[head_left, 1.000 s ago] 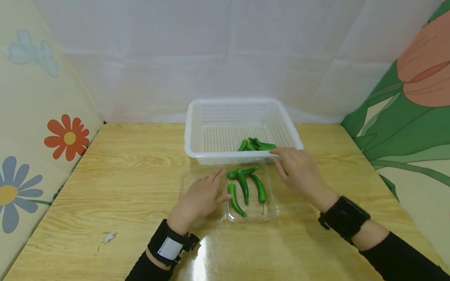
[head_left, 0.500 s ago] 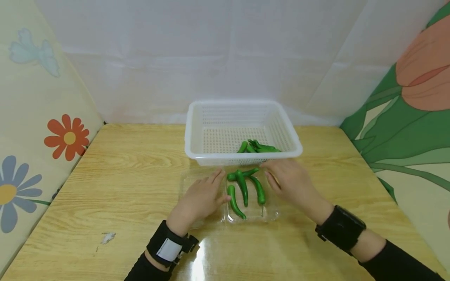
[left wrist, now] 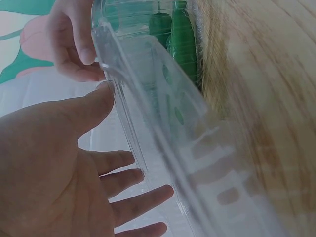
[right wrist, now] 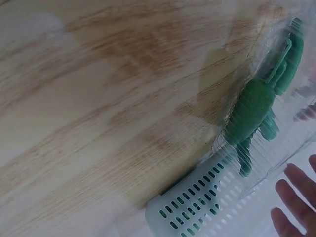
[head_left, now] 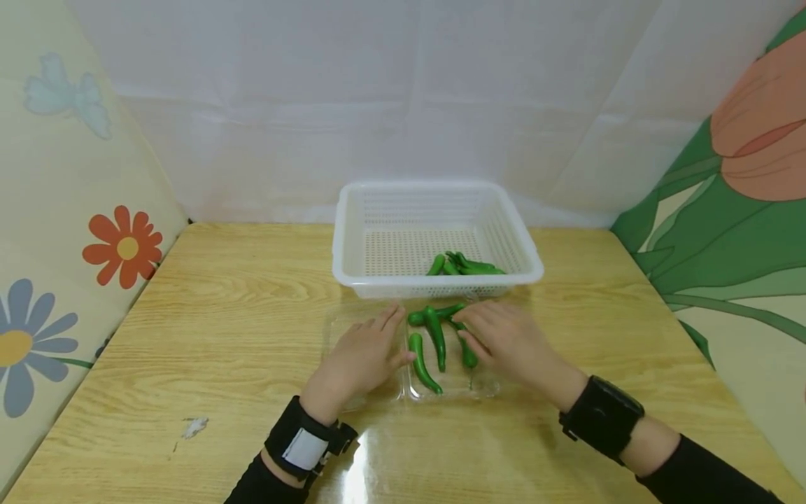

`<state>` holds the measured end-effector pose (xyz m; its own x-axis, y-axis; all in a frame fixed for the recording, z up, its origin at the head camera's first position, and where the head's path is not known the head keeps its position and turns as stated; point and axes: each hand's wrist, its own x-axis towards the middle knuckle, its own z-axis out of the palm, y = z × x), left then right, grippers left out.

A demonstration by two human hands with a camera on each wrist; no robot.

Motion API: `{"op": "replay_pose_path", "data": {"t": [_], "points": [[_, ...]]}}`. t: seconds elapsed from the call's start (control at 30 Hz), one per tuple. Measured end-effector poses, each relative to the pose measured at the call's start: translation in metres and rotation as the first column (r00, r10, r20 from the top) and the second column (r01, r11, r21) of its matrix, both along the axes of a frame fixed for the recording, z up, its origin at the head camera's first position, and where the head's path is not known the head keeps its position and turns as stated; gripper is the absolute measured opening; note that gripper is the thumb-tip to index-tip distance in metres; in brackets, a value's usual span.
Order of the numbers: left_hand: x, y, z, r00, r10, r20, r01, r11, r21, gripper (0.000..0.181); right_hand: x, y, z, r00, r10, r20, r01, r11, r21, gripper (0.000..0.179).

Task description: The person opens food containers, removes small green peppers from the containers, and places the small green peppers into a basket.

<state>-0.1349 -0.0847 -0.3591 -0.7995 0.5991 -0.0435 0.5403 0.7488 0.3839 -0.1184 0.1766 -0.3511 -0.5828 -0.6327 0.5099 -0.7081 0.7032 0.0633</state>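
Several green chili peppers (head_left: 434,339) lie in the right half of a clear plastic clamshell box (head_left: 485,388). My left hand (head_left: 362,353) lies over the box's left half and middle fold, its thumb beside a curved pepper (head_left: 425,367). In the left wrist view its fingers (left wrist: 143,205) are spread and extended along the clear wall, holding no pepper. My right hand (head_left: 519,343) is over the box's right side, fingertips overlapping the upper end of another pepper (head_left: 468,353). Its fingers (right wrist: 298,190) look extended beside the box wall in the right wrist view.
Just behind the box stands a white perforated basket (head_left: 437,283), with a small heap of green peppers (head_left: 469,266) in its front right part. The wooden table (head_left: 239,301) bears a pale torn patch (head_left: 195,427) at left. A white sheet (head_left: 302,112) hangs at the back.
My right hand has come down from the basket's front rim, toward me and leftward, over the peppers in the box. The left hand stays in place.
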Motion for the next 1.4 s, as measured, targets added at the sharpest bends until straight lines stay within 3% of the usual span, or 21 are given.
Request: {"op": "replay_pose_path", "data": {"t": [0.17,0.33,0.73,1.4], "points": [[0.001,0.0,0.0,1.0,0.002,0.009,-0.002,1.0,-0.001,0.078,0.001,0.0,-0.003,0.995,-0.043,0.088,0.035,0.995,0.09,0.027],[0.001,0.001,0.0,1.0,0.001,0.006,-0.001,1.0,0.003,0.077,0.003,-0.002,-0.006,0.985,-0.088,0.147,0.064,0.985,0.163,0.034],[0.002,0.0,0.001,1.0,-0.007,0.004,0.007,1.0,-0.001,0.077,0.005,-0.008,-0.008,0.972,-0.139,0.191,0.096,0.972,0.216,0.043],[0.001,0.0,-0.001,1.0,-0.011,-0.023,0.011,1.0,0.001,0.077,0.004,-0.013,-0.01,0.962,-0.198,0.189,0.131,0.939,0.317,0.066]]}}
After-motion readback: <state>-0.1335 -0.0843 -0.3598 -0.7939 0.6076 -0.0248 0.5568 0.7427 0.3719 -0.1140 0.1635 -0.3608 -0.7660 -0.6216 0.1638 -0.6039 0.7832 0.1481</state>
